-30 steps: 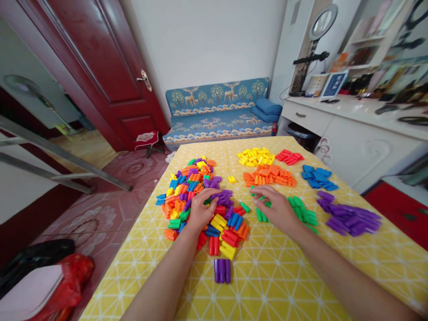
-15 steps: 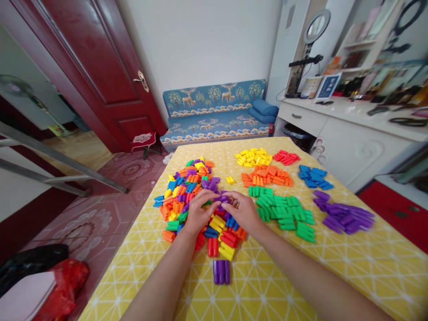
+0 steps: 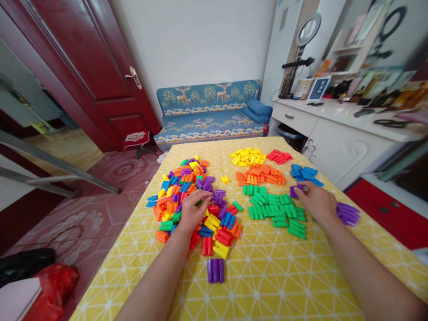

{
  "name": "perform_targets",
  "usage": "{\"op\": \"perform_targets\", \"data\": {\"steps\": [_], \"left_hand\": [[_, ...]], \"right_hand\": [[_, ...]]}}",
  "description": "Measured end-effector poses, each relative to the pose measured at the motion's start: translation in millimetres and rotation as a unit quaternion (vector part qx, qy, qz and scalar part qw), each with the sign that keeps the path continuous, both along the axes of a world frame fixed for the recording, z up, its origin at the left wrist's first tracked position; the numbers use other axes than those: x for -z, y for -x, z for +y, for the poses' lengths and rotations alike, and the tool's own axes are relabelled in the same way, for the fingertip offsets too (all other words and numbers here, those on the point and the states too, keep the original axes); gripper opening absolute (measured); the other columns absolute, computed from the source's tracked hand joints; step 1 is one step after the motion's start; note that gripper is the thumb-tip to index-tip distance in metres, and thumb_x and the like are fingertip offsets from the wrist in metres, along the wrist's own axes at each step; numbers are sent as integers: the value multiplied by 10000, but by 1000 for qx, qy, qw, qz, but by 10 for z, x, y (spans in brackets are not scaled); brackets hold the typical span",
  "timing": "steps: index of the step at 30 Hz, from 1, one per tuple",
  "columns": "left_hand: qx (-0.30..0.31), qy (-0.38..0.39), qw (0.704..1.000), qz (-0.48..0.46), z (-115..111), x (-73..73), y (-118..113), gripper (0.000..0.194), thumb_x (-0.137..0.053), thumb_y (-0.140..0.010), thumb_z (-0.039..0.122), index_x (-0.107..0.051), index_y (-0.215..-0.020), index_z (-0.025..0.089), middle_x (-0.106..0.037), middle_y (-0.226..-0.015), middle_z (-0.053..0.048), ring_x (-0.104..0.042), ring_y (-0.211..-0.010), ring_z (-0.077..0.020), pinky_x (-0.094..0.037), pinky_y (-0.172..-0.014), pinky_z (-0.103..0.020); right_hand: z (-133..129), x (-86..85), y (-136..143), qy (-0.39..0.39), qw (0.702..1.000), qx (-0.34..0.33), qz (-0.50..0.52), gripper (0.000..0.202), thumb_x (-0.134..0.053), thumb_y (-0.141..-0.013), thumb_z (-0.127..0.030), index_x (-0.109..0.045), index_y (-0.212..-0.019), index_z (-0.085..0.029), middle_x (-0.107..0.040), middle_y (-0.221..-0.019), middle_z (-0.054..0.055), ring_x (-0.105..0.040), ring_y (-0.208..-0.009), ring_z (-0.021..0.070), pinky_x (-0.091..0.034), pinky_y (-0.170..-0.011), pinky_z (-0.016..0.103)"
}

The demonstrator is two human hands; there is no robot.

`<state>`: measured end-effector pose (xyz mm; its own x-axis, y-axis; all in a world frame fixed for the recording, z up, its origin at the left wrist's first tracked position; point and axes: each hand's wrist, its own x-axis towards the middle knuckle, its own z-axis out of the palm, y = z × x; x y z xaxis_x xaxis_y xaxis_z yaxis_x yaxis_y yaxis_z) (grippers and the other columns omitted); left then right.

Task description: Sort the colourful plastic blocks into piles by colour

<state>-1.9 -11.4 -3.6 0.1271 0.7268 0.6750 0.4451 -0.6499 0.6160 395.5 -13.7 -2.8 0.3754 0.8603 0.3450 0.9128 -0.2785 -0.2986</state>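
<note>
My right hand [image 3: 317, 203] is closed, its thumb and fingertips pinching a purple plastic piece of joined tubes [image 3: 296, 191]. It is above the table at the right, over part of the purple pile [image 3: 348, 214], which my hand and wrist partly hide. At the left, my left hand [image 3: 194, 209] reaches over the mixed heap of coloured tube pieces [image 3: 174, 194]. Its thumb and forefinger are drawn together beside some purple pieces [image 3: 219, 197]; anything small between them cannot be made out. Nearer me, a purple piece [image 3: 216, 270] lies apart from the heap.
On the yellow patterned tablecloth [image 3: 261, 285] lie single-colour piles: green [image 3: 274, 207], orange [image 3: 261, 174], yellow [image 3: 247, 156], red [image 3: 279, 156] and blue [image 3: 306, 174]. A lone yellow piece [image 3: 225, 179] lies between heap and piles. A blue sofa [image 3: 210, 120] stands beyond.
My right hand has moved right, away from my left hand, carrying a purple piece towards the purple pile. My left hand stays over the mixed heap. The view has shifted slightly.
</note>
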Motion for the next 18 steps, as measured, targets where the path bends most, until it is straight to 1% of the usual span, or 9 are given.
{"op": "perform_targets", "data": {"steps": [3, 5, 7, 9, 10, 12, 14, 16, 18], "left_hand": [[-5, 3, 1000, -2, 1, 2, 3, 94, -626, -838, 177, -706, -886, 185, -693, -811, -39, -650, -734, -148, -525, -698, -267], [-8, 5, 1000, -3, 2, 3, 4, 92, -627, -837, 179, -708, -881, 183, -695, -811, -38, -652, -738, -147, -525, -705, -266], [-11, 8, 1000, -4, 3, 6, 5, 92, -626, -837, 184, -708, -879, 182, -694, -804, -36, -649, -722, -142, -524, -694, -262], [-12, 12, 1000, -5, 3, 7, 5, 94, -624, -839, 189, -707, -883, 181, -692, -799, -34, -646, -701, -137, -524, -680, -259], [-11, 12, 1000, -4, 2, 7, 5, 96, -622, -840, 190, -706, -886, 181, -692, -792, -33, -644, -691, -135, -523, -675, -259], [-11, 11, 1000, -2, 1, 4, 6, 98, -618, -842, 190, -705, -886, 179, -692, -775, -32, -639, -674, -133, -521, -668, -261], [-10, 10, 1000, -1, -1, -1, 9, 99, -616, -844, 191, -705, -884, 179, -694, -760, -31, -636, -667, -135, -519, -665, -265], [-8, 7, 1000, -2, 0, -4, 10, 103, -613, -846, 196, -706, -886, 181, -696, -756, -31, -636, -672, -138, -517, -664, -267], [-3, 5, 1000, -2, 3, -4, 11, 108, -610, -847, 196, -708, -892, 183, -697, -755, -30, -638, -680, -139, -516, -666, -267]], "right_hand": [[-29, 46, -103, 30, 998, -2, -59, 366, -523, -825, -469, -722, -1018, -230, -695, -838, 114, -613, -782, 304, -423, -696, 421], [-39, 61, -106, -6, 995, -12, -94, 330, -521, -826, -405, -739, -981, -212, -684, -924, 145, -596, -874, 333, -423, -734, 451], [-46, 68, -56, -79, 991, -45, -101, 308, -490, -832, -312, -738, -971, -195, -666, -1020, 147, -570, -972, 334, -427, -805, 469], [-61, 81, 46, -146, 980, -119, -58, 312, -461, -849, -279, -718, -1000, -184, -655, -1079, 121, -565, -1028, 295, -437, -884, 449], [-75, 93, 111, -162, 973, -164, -23, 312, -461, -863, -300, -705, -1017, -181, -655, -1091, 108, -573, -1039, 272, -444, -912, 427], [-121, 134, 251, -155, 958, -236, 46, 338, -481, -882, -378, -677, -1073, -180, -655, -1123, 97, -587, -1069, 242, -455, -950, 392], [-186, 193, 374, -123, 954, -259, 86, 391, -481, -895, -441, -644, -1152, -196, -637, -1200, 95, -572, -1140, 241, -439, -997, 404], [-248, 258, 463, -98, 957, -253, 101, 431, -448, -914, -472, -614, -1215, -213, -600, -1283, 93, -533, -1212, 248, -398, -1048, 442], [-280, 313, 522, -92, 959, -244, 114, 453, -402, -932, -485, -601, -1239, -216, -580, -1316, 92, -508, -1246, 248, -367, -1074, 464]]}}
